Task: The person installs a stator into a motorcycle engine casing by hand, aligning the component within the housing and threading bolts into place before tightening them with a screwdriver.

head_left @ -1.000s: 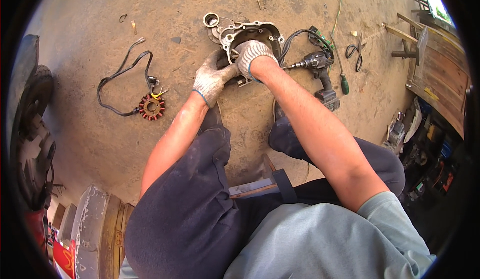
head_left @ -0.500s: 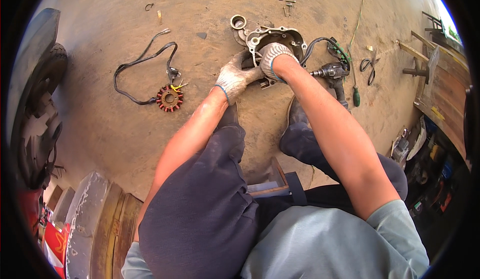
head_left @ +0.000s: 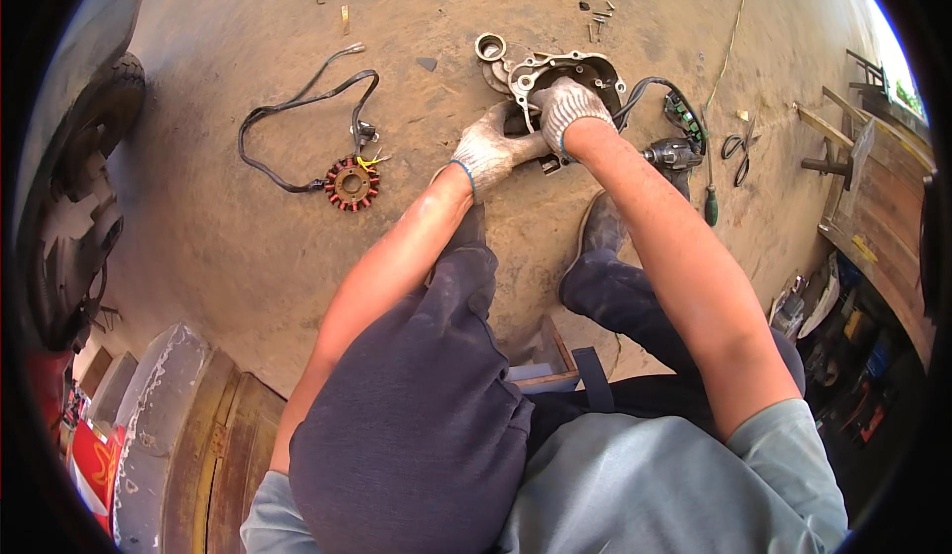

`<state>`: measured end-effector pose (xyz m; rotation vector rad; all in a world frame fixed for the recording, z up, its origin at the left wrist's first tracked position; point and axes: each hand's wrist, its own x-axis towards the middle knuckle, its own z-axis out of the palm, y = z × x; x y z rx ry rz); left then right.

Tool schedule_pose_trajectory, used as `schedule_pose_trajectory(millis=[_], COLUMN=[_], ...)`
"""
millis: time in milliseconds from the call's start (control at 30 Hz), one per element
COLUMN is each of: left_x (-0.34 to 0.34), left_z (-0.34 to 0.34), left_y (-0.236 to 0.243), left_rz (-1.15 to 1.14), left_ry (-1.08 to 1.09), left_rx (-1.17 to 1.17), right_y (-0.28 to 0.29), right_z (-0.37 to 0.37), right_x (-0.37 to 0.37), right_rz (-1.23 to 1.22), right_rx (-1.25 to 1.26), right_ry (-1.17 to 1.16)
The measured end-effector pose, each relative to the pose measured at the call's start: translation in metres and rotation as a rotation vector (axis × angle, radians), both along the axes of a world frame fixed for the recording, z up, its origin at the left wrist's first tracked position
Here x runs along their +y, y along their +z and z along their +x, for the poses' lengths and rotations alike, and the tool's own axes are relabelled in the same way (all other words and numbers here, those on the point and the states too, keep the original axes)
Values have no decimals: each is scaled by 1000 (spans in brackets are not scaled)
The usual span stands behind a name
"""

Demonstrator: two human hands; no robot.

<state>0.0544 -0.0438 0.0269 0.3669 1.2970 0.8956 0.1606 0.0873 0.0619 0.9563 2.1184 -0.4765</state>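
Observation:
A metal engine casing [head_left: 595, 70] with an open cavity and a round collar lies on the floor ahead of me. My left hand [head_left: 491, 152], in a pale knit glove, grips its lower left side. My right hand [head_left: 570, 116], gloved too, reaches into the cavity; its fingertips are hidden. Left of the casing lie a stator ring [head_left: 352, 185] with red coils and its black cable [head_left: 278, 108]. To the right are a black power drill [head_left: 672, 154], a small green circuit board [head_left: 682, 113], a green-handled screwdriver [head_left: 711, 206] and black scissors [head_left: 736, 157].
A dark vehicle wheel [head_left: 119, 98] stands at left, above worn boards [head_left: 228, 435]. Small bolts [head_left: 600, 16] lie beyond the casing. A wooden structure [head_left: 883, 237] is at right, with dark tool clutter [head_left: 858, 356] below it. My legs are bent beneath me.
The whole scene has shifted right in the picture as my head moved. My left hand stays at the casing's side; my right hand remains inside it, its wrist turning slightly.

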Motion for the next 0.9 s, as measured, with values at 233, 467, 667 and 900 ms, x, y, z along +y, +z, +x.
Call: schedule_pose_trajectory(millis=[233,467,667,900], left_x=[-1,2,3,-8], left_z=[1,-10,-15,-27], left_y=[-8,2,5,-17], left_rz=[2,20,6,-90], left_ry=[-39,-99,-183,200], left_rx=[65,112,287,-219], right_y=[-11,-20,-26,-21], right_z=[17,24,17,6], right_x=[-12,-3,-5,14], right_rz=[211,380,403,241], right_rx=[180,420,195,96], right_ry=[3,345,220,210])
